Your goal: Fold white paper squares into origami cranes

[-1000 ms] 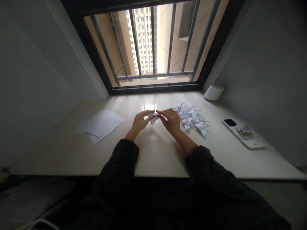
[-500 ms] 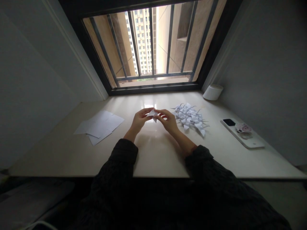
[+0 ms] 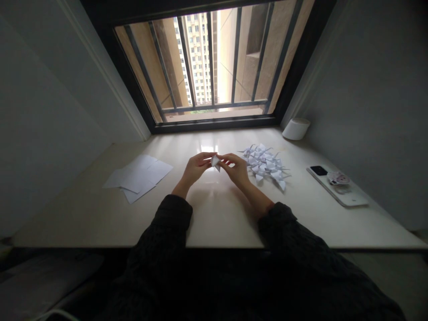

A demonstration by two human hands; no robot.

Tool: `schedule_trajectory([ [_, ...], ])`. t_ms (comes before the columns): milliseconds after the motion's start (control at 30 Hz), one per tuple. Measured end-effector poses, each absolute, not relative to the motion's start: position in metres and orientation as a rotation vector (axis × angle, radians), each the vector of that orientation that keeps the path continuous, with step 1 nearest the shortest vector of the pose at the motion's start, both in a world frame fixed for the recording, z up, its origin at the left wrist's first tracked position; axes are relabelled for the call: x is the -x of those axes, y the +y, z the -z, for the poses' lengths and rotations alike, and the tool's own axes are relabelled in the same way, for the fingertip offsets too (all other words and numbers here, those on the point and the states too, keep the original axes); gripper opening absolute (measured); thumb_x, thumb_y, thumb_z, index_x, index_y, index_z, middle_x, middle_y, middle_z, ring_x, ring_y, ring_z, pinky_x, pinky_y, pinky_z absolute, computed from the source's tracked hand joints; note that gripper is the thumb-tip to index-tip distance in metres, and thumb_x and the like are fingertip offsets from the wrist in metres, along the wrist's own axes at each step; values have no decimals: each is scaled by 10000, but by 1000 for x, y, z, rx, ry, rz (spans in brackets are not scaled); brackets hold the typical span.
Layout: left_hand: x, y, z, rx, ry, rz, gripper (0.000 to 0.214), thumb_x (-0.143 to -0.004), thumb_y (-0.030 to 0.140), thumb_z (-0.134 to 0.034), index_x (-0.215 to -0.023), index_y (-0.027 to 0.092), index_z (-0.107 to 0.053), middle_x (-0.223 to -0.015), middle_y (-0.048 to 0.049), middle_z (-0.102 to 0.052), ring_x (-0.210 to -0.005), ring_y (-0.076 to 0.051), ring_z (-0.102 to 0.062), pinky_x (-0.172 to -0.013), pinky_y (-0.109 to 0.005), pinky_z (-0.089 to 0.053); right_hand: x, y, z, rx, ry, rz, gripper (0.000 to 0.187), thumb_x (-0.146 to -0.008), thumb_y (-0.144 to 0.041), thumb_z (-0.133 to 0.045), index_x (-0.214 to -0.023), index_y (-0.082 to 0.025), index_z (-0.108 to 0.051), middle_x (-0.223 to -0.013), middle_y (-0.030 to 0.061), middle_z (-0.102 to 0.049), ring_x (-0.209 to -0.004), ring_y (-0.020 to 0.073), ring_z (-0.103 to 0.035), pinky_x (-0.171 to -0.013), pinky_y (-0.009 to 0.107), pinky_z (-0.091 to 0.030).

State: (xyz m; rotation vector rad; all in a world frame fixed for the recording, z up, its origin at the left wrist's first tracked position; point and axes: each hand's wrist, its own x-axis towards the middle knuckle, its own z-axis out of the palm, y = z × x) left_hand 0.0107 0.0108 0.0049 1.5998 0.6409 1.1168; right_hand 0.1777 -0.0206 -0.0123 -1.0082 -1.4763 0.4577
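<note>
A small folded piece of white paper [image 3: 216,161] is held just above the pale table [image 3: 220,214], in front of the window. My left hand [image 3: 195,169] pinches its left side with fingers curled. My right hand [image 3: 238,169] pinches its right side the same way. Both hands meet at the paper, fingertips almost touching. To the right of my right hand lies a pile of folded white paper figures [image 3: 265,163].
Several flat white sheets [image 3: 138,176] lie to the left. A white phone [image 3: 336,191] with a round sticker lies at the right, and a white cylinder [image 3: 296,128] sits by the barred window [image 3: 210,67]. Grey walls close in on both sides.
The folded paper looks smaller and more compact between my fingertips. Both hands stay in almost the same place, drawn slightly closer together.
</note>
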Motion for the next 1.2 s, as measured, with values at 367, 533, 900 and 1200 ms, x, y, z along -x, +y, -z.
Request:
schedule_trajectory([
  [367, -11, -8, -19, -2029, 896, -1312, 309, -713, 367, -723, -994, 242, -701, -1160, -68, -662, -1106, -238, -601, -994, -446, -446, -178, -18, 15, 1089, -1420, -437, 200, -758, -391, -669, -896, -270, -747, -811, 22, -709, -662, 142, -626, -582, 274, -481],
  [533, -14, -14, -21, -2052, 904, -1464, 179, -743, 349, -702, -893, 255, -726, -1013, -40, -714, -1020, -229, -648, -953, -435, -486, -178, -16, 16, 1096, -1374, -495, 238, -739, -424, -678, -899, -262, -748, -808, 28, -709, -661, 145, -626, -568, 269, -485],
  [900, -18, -21, -26, -1998, 860, -1528, 186, -720, 351, -726, -861, 230, -716, -1043, -56, -697, -1031, -221, -634, -950, -416, -480, -178, -13, 18, 1110, -1248, -604, 258, -673, -411, -727, -873, -251, -754, -808, 30, -725, -649, 145, -612, -552, 262, -468],
  [1200, -18, 1, -4, -1466, 946, -1081, 667, -637, 423, -773, -1215, 153, -578, -993, -124, -715, -951, -253, -664, -860, -405, -498, -175, -8, 26, 1045, -1136, -758, 309, -645, -409, -746, -908, -247, -748, -851, 35, -739, -714, 177, -648, -604, 293, -508],
])
